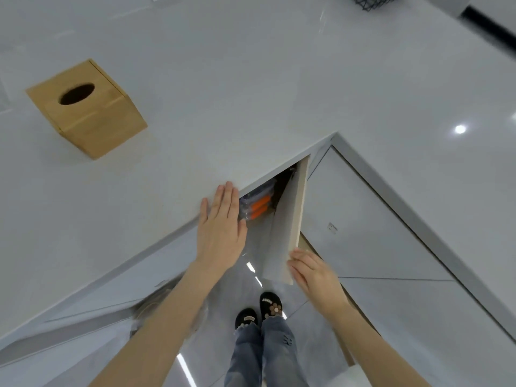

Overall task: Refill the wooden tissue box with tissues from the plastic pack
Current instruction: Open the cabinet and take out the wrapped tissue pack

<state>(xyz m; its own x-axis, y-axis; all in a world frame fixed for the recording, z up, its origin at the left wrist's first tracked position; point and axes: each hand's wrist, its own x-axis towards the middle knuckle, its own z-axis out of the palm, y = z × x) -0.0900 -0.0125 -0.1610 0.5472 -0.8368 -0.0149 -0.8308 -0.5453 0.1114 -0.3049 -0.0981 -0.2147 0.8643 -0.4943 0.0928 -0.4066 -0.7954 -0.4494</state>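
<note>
The wooden tissue box stands on the white countertop at the left, its dark oval slot facing up with no tissue showing. Below the counter edge a cabinet door is swung open. Inside the cabinet lie clear plastic packs with orange stripes, partly hidden by the counter edge. My left hand is flat with fingers extended, just in front of the cabinet opening beside the packs, holding nothing. My right hand rests against the lower outer edge of the open door, fingers loosely spread.
A black wire basket sits at the counter's far edge. The counter turns a corner to the right. My feet in black slippers stand on the glossy tiled floor below the cabinet.
</note>
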